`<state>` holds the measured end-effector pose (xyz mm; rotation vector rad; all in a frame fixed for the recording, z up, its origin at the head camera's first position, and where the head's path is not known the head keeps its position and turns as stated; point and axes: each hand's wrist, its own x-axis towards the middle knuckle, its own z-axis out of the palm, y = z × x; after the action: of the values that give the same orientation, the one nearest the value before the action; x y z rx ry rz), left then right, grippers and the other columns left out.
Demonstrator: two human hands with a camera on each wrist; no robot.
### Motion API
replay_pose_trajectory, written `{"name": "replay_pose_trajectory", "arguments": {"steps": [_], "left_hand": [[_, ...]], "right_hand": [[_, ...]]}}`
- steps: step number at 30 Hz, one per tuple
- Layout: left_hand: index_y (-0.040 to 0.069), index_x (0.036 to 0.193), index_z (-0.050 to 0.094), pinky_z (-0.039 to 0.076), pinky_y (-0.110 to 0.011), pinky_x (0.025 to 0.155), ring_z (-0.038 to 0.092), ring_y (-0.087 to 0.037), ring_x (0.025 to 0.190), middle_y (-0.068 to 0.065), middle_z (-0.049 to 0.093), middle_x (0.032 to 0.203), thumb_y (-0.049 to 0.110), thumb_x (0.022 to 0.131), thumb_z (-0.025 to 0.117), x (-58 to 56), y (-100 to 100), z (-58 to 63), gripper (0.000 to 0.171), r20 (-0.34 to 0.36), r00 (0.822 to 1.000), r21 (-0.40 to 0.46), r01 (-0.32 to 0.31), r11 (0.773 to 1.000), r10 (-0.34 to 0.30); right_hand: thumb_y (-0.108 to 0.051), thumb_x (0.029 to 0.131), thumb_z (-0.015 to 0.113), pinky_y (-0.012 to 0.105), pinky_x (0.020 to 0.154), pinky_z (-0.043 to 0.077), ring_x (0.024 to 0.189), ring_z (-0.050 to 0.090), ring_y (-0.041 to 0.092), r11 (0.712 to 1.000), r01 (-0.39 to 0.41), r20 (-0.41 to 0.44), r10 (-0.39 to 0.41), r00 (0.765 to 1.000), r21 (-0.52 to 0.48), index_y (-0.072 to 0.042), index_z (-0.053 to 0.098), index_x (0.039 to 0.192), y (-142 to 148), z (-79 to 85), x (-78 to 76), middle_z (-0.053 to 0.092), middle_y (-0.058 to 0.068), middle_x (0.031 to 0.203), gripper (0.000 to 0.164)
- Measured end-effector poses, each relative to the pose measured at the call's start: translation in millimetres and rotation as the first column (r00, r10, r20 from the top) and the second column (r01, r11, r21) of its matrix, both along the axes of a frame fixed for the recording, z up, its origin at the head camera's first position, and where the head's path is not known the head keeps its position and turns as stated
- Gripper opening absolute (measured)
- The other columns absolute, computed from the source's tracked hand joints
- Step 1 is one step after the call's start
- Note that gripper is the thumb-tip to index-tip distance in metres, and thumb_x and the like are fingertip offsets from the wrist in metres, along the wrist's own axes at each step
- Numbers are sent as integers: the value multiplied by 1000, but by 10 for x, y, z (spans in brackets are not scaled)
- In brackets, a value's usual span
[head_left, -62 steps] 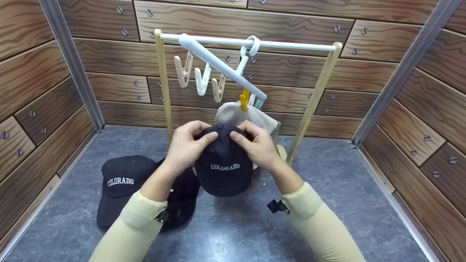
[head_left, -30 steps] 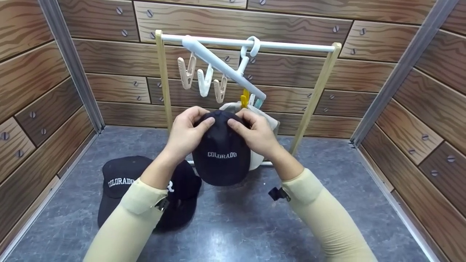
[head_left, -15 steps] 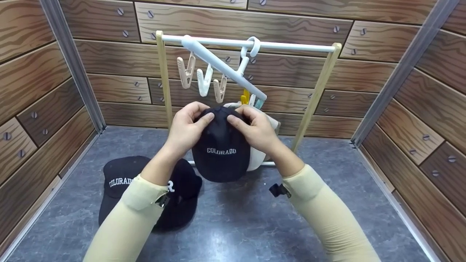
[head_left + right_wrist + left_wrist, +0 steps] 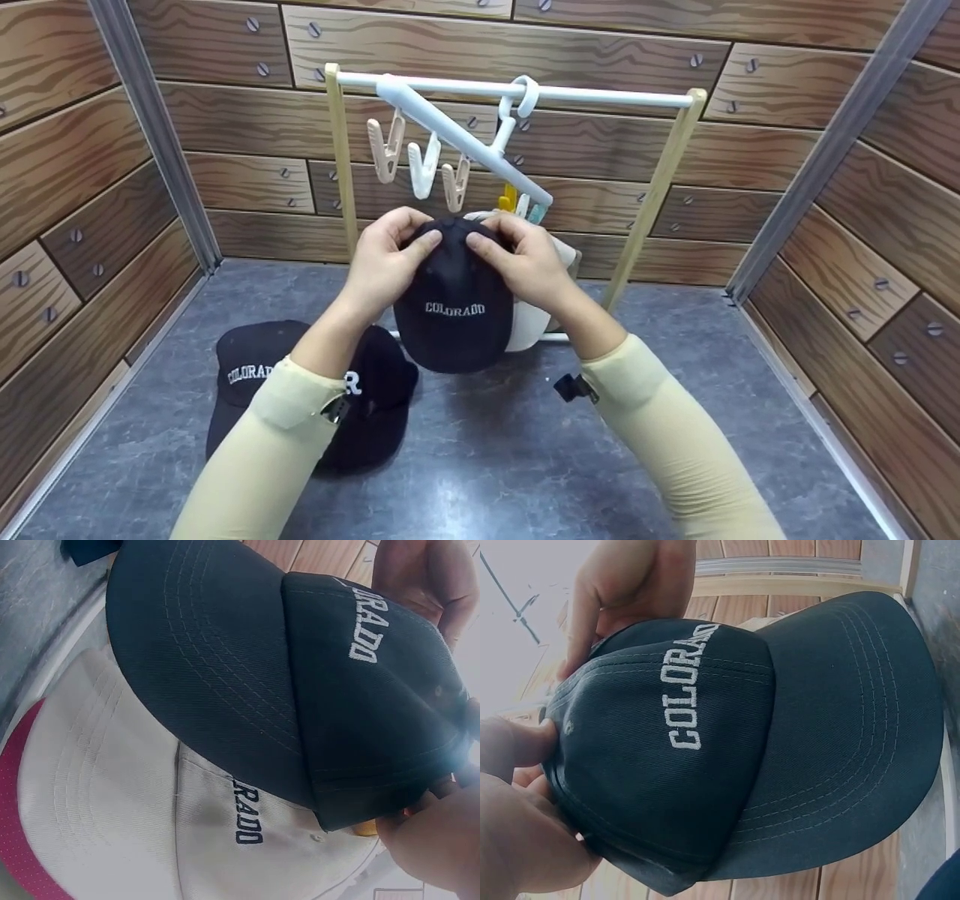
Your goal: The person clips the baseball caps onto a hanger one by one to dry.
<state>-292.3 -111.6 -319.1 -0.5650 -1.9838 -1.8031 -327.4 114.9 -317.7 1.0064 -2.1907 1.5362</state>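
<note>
A dark baseball cap [image 4: 454,334] lettered COLORADO hangs brim down between both hands in the head view. My left hand [image 4: 386,262] pinches the left of its crown, and my right hand [image 4: 531,264] pinches the right, thumbs in front. The left wrist view shows the cap's brim [image 4: 847,712] pointing away from the fingers. Partly hidden behind it is a light beige cap [image 4: 112,787], near a yellow clothespin [image 4: 508,198]. Two beige clothespins [image 4: 385,150] and a white one [image 4: 423,169] dangle from the pale hanger bar [image 4: 457,139], just above the dark cap.
Two more dark caps [image 4: 259,349] lie on the grey floor at left, partly covered by my left forearm. A rack with wooden posts [image 4: 660,187] and a white rail [image 4: 600,94] carries the hanger. Wood-patterned walls [image 4: 787,165] enclose the back and sides.
Both hands have raised the dark cap toward the clothespins, slightly left, over the first second. Since then it has risen only a little. The hold looks the same throughout.
</note>
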Motion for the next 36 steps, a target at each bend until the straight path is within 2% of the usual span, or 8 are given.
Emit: {"name": "replay_pose_trajectory", "arguments": {"steps": [6, 12, 16, 21, 28, 32, 36], "left_hand": [[3, 105, 76, 53, -24, 73, 68, -11, 75, -7, 80, 87, -2, 103, 73, 9, -9, 16, 5, -7, 1000, 7, 1, 1000, -1], [-4, 108, 74, 54, -24, 72, 68, -12, 75, -8, 80, 88, -1, 104, 72, 1, -18, 22, 5, -16, 1000, -1, 10, 1000, -10], [-6, 109, 74, 54, -25, 73, 68, -11, 75, -7, 80, 88, 0, 105, 72, -2, -24, 24, 7, -22, 1000, -1, 15, 1000, -15], [-6, 108, 74, 53, -25, 75, 68, -11, 77, -8, 80, 89, -1, 104, 72, -1, -25, 30, 6, -32, 999, 7, 15, 1000, -15], [-2, 105, 75, 54, -26, 77, 69, -10, 78, -8, 80, 90, -2, 104, 72, -4, -18, 42, 3, -43, 999, 20, 26, 999, -25], [1, 103, 75, 54, -26, 76, 69, -11, 77, -8, 80, 89, -3, 103, 73, 3, -29, 45, 5, -41, 999, 27, 23, 999, -22], [1, 102, 75, 54, -25, 74, 69, -11, 76, -7, 80, 87, -4, 103, 73, 1, -35, 45, 5, -42, 999, 21, 21, 1000, -21]], "right_hand": [[-18, 108, 74, 27, 80, 52, 92, 64, 16, 1000, -8, -9, 8, 1000, 2, -3, 74, 103, -16, 16, -7, 69, -1, 96, 16], [-18, 107, 76, 27, 78, 51, 89, 63, 13, 1000, 8, -34, -7, 999, 19, -2, 74, 102, -21, 46, -19, 69, -4, 93, 17], [-18, 107, 76, 27, 77, 51, 88, 63, 14, 999, 10, -38, -9, 999, 40, -1, 74, 103, -21, 77, -17, 70, -1, 95, 17], [-18, 107, 76, 26, 81, 53, 92, 67, 15, 998, 13, -18, -12, 1000, 57, -1, 76, 111, -39, 131, -9, 75, 4, 103, 18], [-23, 109, 75, 30, 85, 54, 97, 68, 18, 997, -11, 68, 6, 998, 72, 1, 69, 129, -114, 275, 7, 74, 9, 113, 32], [-30, 109, 74, 32, 89, 53, 101, 68, 21, 994, 39, 81, -47, 996, 104, 0, 65, 134, -192, 379, 21, 73, 9, 115, 40], [-38, 106, 76, 33, 91, 53, 103, 68, 20, 985, 120, 76, -130, 989, 120, -2, 66, 132, -280, 480, 50, 73, 7, 113, 45]]}}
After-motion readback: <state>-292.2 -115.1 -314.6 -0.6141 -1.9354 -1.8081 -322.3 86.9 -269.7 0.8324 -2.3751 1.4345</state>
